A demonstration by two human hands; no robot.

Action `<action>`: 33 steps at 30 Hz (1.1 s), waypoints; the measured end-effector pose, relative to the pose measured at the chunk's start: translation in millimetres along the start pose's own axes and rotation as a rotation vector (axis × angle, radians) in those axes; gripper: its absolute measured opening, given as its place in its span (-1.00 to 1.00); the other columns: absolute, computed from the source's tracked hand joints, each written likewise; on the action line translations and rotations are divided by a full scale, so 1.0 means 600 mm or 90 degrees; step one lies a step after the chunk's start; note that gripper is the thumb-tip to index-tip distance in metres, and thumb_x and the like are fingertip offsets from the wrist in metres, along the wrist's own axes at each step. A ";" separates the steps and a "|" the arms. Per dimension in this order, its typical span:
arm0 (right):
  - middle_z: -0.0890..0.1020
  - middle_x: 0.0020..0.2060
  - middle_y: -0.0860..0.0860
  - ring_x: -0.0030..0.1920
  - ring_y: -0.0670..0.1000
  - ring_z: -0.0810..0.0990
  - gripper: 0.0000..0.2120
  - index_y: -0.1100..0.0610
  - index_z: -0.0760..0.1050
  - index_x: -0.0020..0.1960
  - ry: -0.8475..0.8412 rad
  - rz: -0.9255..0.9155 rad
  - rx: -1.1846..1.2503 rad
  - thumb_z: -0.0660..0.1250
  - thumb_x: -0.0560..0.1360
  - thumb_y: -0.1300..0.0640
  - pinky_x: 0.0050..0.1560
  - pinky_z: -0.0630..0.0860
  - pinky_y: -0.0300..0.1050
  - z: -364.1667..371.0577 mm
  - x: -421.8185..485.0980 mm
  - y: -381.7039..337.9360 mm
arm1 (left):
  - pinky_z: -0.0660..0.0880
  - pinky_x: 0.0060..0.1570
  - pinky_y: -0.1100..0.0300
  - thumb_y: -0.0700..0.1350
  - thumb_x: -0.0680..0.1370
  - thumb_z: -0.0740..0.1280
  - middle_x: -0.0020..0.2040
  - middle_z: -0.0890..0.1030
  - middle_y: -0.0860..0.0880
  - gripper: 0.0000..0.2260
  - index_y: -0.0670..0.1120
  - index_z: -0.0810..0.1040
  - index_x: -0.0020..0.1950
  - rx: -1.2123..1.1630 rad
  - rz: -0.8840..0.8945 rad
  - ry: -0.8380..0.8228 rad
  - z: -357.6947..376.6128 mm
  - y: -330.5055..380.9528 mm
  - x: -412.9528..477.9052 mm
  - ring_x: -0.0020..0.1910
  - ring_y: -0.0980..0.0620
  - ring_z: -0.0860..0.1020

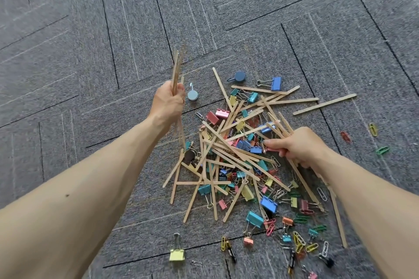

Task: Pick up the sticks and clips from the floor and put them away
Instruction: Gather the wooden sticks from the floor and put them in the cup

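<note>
The sticks [324,104] and clips [276,83] sit in one tangled heap on the floor [90,29], right of centre, left hand [169,102] has its fingers [180,88] clamped round a bunch [175,70], right hand [299,147] grips a few more, and they look light, stiff, probably slippy, so grab mid-length.
</note>
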State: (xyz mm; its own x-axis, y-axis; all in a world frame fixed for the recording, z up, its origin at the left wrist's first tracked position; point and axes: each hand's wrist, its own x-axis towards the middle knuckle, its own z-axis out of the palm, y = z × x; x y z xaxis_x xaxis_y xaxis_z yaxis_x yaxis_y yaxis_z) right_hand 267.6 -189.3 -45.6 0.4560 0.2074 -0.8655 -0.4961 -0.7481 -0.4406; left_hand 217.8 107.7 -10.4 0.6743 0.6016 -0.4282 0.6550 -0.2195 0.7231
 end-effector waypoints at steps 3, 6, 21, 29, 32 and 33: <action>0.46 -0.60 -0.05 -0.63 -0.10 0.24 -0.58 0.22 0.60 -0.36 0.001 0.005 -0.001 0.55 0.31 -0.15 -0.58 0.19 -0.25 0.000 0.001 0.000 | 0.48 -0.10 0.15 -0.11 0.66 0.18 -0.10 0.49 -0.01 -0.89 -0.05 0.44 -0.04 -0.030 0.000 -0.015 0.002 0.009 -0.001 -0.13 0.06 0.48; 0.46 -0.60 -0.05 -0.63 -0.09 0.24 -0.55 0.26 0.62 -0.29 0.003 0.005 -0.002 0.55 0.30 -0.16 -0.57 0.19 -0.23 0.000 0.003 0.001 | 0.49 -0.09 0.14 -0.14 0.66 0.16 -0.12 0.52 -0.03 -0.91 -0.06 0.43 -0.01 -0.085 -0.019 -0.046 0.001 0.019 -0.008 -0.12 0.01 0.56; 0.46 -0.59 -0.07 -0.60 -0.08 0.23 -0.62 0.16 0.60 -0.38 -0.008 -0.021 0.018 0.54 0.33 -0.14 -0.52 0.18 -0.21 0.002 -0.002 0.010 | 0.43 -0.49 0.25 0.08 0.55 0.36 -0.24 0.52 -0.04 -0.72 -0.15 0.53 -0.05 0.123 -0.107 -0.186 0.037 -0.024 -0.123 -0.46 0.12 0.38; 0.50 -0.53 -0.04 -0.56 -0.07 0.24 -0.62 0.16 0.62 -0.38 -0.007 -0.020 0.020 0.56 0.29 -0.16 -0.52 0.19 -0.20 0.001 0.004 0.011 | 0.36 -0.42 0.23 0.38 0.27 0.45 -0.45 0.38 0.07 -0.47 -0.03 0.35 -0.36 0.245 -0.169 -0.111 0.093 -0.056 -0.162 -0.52 0.09 0.31; 0.49 -0.55 -0.06 -0.59 -0.08 0.23 -0.63 0.15 0.63 -0.40 -0.011 -0.013 0.026 0.56 0.31 -0.15 -0.53 0.18 -0.21 -0.001 0.005 0.011 | 0.47 -0.43 0.20 0.42 0.27 0.42 -0.42 0.47 0.05 -0.47 -0.03 0.41 -0.32 0.260 -0.101 -0.106 0.113 -0.053 -0.161 -0.51 0.07 0.40; 0.49 -0.57 -0.06 -0.59 -0.08 0.24 -0.62 0.15 0.62 -0.40 -0.008 -0.010 0.021 0.56 0.31 -0.15 -0.53 0.19 -0.21 -0.001 0.006 0.010 | 0.49 -0.45 0.22 0.39 0.31 0.41 -0.40 0.49 0.05 -0.50 -0.03 0.43 -0.29 0.272 -0.035 -0.089 0.114 -0.050 -0.162 -0.50 0.08 0.42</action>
State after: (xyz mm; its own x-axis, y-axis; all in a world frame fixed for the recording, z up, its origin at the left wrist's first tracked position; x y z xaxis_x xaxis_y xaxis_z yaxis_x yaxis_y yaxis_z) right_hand 266.4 -193.5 -51.2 0.4552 0.2265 -0.8611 -0.5137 -0.7232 -0.4617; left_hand 155.9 3.5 -27.9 0.6549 0.5183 -0.5500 0.7533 -0.5056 0.4205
